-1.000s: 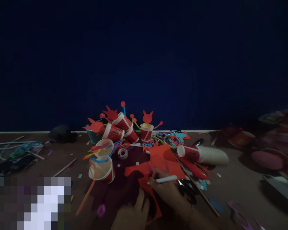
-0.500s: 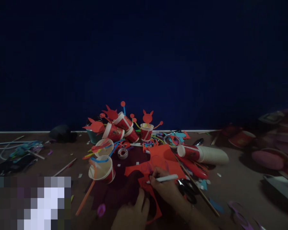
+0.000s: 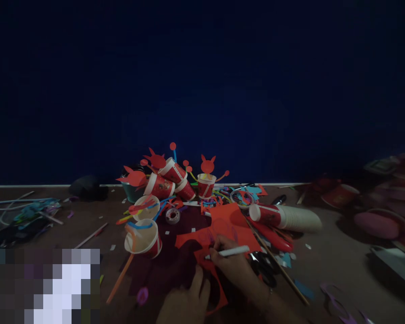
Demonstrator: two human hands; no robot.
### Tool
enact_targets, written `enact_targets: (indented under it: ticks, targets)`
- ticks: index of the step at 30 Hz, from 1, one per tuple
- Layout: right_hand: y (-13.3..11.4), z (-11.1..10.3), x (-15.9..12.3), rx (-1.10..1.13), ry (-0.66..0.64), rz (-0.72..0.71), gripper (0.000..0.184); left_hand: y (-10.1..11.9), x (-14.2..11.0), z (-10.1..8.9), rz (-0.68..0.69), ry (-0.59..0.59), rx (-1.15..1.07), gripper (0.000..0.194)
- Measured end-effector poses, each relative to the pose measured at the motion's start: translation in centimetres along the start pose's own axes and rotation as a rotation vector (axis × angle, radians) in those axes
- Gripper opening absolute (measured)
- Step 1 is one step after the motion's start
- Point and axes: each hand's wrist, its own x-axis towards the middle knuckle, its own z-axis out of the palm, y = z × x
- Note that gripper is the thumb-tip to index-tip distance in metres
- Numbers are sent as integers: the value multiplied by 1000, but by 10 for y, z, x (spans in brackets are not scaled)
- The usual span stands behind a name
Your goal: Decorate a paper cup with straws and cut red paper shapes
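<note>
In the head view, my right hand [image 3: 231,260] is closed round a white marker pen [image 3: 238,250]. The pen's tip end meets a cut sheet of red paper [image 3: 231,213]. Faint outlines of rounded shapes show on the paper above my hand. My left hand [image 3: 189,294] lies at the lower left part of the sheet, its fingers stretched out and resting on the paper's edge. Just right of my right hand lie black-handled scissors [image 3: 265,268], partly hidden by the forearm.
Two open paper cups [image 3: 146,243] with coloured strips stand at left, near a tape roll [image 3: 172,216]. Behind are cups with red animal-head cutouts [image 3: 207,165]. Stacked cups [image 3: 283,217] lie at right, above a wooden stick [image 3: 283,270]. Paper scraps are scattered about.
My right hand and the marker have shifted very slightly to the left on the red paper. My left hand stays in place.
</note>
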Motion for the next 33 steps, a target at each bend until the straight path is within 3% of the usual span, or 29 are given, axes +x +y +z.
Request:
enact_targets:
  ticks: [16, 33]
  targets:
    - [5, 2, 2, 1, -15, -22, 15, -1, 0, 2, 15, 38, -7, 41]
    - [-10, -5, -1, 59, 22, -4, 19, -1, 0, -1, 20, 17, -18, 42]
